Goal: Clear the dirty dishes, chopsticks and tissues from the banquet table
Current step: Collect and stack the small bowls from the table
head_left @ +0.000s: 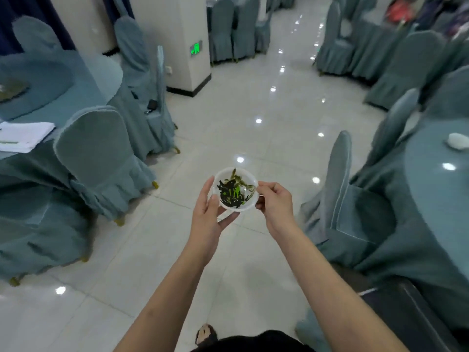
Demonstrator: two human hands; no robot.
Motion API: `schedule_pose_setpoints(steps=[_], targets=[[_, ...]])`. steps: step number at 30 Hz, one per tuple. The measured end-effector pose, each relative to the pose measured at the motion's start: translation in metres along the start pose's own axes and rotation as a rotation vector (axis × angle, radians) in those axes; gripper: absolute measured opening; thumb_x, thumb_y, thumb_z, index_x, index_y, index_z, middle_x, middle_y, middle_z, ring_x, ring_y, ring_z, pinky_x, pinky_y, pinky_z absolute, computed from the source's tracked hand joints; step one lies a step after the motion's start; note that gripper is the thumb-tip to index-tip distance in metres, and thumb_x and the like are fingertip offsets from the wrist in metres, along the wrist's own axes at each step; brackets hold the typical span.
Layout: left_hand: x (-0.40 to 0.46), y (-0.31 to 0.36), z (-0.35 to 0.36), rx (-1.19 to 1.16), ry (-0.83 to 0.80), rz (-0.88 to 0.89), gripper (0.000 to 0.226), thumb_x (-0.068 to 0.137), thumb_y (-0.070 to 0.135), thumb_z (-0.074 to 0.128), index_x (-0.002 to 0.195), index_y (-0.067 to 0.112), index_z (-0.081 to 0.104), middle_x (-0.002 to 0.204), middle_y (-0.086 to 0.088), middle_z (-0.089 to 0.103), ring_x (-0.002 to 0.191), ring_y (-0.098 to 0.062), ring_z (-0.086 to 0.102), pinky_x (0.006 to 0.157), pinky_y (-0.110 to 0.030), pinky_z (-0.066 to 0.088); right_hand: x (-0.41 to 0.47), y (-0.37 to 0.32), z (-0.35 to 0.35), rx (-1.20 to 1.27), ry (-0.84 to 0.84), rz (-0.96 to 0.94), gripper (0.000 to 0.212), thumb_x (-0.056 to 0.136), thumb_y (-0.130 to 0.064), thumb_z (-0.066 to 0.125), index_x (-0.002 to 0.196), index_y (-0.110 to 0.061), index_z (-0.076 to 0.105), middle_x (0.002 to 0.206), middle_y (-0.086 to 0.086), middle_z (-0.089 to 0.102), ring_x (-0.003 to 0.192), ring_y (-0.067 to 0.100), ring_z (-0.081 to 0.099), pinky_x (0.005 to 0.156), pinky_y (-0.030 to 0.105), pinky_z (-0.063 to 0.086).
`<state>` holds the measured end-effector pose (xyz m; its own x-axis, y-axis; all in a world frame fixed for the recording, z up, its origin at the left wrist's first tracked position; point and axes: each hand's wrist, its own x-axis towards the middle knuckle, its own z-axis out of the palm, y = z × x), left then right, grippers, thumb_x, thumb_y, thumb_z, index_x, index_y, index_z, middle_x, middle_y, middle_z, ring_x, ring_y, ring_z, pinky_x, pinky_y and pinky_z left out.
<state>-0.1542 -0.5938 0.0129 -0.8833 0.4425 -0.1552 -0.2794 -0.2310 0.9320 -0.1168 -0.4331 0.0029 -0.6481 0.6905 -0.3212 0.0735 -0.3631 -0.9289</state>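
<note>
Bowl: small white bowl (235,190) of dark green leftovers, over the aisle floor.
Hands: your left hand (206,214) cradles it; right hand (275,200) pinches its rim.
Left: crumpled tissue (458,141) on right tabletop (431,174).

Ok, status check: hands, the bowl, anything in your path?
Left hand cradling the bowl from below; right hand pinching its rim. Dark green leftovers inside. Aisle floor ahead open, covered chairs either side.
</note>
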Motion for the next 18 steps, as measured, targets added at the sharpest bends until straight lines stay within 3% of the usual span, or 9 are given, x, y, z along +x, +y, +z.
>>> schedule_pose_setpoints(steps=[10, 18], targets=[[0.156, -0.003, 0.101, 0.037, -0.419, -0.132, 0.041, 0.111, 0.023, 0.042, 0.147, 0.041, 0.048, 0.139, 0.001, 0.061, 0.123, -0.021, 0.065, 0.093, -0.043, 0.059, 0.104, -0.058, -0.049, 0.123, 0.435, -0.096, 0.011, 0.094, -0.010, 0.065, 0.101, -0.003, 0.070, 0.088, 0.013, 0.068, 0.075, 0.021, 0.056, 0.063, 0.030, 0.048], [0.285, -0.029, 0.207, 0.090, -0.598, -0.221, 0.041, 0.111, 0.021, 0.041, 0.147, 0.040, 0.048, 0.140, -0.001, 0.060, 0.122, -0.024, 0.066, 0.093, -0.042, 0.059, 0.232, -0.094, -0.102, 0.212, 0.608, -0.106, 0.009, 0.091, -0.014, 0.066, 0.095, -0.007, 0.071, 0.083, 0.010, 0.069, 0.080, 0.025, 0.059, 0.081, 0.047, 0.054]])
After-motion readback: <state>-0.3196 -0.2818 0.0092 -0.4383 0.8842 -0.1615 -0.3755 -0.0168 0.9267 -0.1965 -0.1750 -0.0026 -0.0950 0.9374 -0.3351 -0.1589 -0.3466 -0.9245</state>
